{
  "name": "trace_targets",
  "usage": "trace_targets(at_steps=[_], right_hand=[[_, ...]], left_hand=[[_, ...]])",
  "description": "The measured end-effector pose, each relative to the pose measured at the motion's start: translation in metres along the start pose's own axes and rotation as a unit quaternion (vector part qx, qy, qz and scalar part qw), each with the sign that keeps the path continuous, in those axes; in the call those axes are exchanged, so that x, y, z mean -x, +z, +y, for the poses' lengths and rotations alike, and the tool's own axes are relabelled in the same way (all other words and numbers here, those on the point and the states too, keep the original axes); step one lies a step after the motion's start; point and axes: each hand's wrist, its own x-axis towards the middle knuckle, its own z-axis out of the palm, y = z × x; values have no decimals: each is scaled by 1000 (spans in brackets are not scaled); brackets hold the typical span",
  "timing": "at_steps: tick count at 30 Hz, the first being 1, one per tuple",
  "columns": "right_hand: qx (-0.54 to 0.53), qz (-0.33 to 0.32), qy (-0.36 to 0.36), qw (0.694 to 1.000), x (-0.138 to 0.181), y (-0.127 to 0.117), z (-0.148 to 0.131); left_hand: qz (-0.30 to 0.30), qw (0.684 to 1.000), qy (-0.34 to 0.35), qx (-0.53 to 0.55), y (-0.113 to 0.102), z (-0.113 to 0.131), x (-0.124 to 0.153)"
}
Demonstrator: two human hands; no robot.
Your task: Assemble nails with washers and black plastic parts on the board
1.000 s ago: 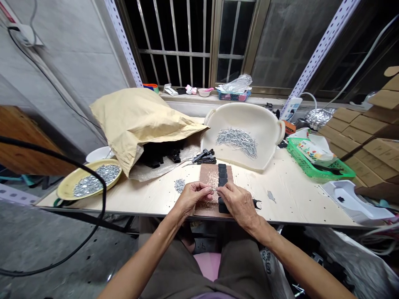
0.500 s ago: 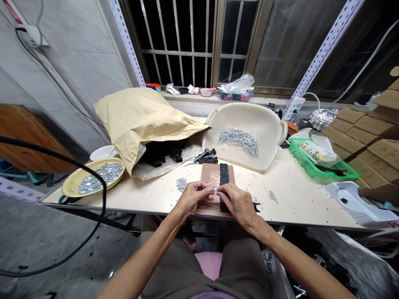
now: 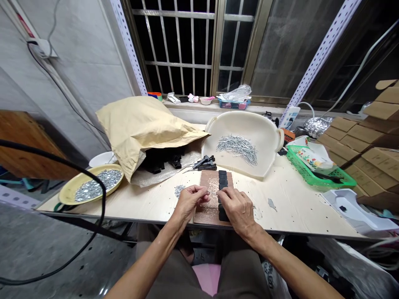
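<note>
Over a brown board, both my hands face each other with fingertips a short gap apart. My left hand is closed in a pinch of thumb and forefinger; what it holds is too small to name. Closed as well, my right hand hangs over a row of black rectangular pieces on the board and hides part of it. Whatever lies in its fingertips I cannot make out. Pale crumbs cover the board's middle. Left of it lies a small heap of tiny metal parts.
A white basin of thin metal pins stands behind the board, beside black clip-like parts. At left are a big paper sack with black parts and a yellow bowl of metal pieces. A green basket sits right.
My fingertips have moved slightly apart, and both hands stay closed over the board. The whole view has shifted a little, so the table sits lower in the picture.
</note>
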Motion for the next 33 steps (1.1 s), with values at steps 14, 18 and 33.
trace_targets(at_steps=[14, 18, 33], right_hand=[[-150, -53, 64, 985, 5, 2, 4], [-157, -43, 66, 985, 7, 5, 2], [-59, -62, 93, 992, -32, 37, 98]], left_hand=[[-63, 996, 1, -64, -8, 2, 0], [-75, 996, -33, -40, -7, -3, -2], [-17, 799, 288, -527, -11, -28, -16]])
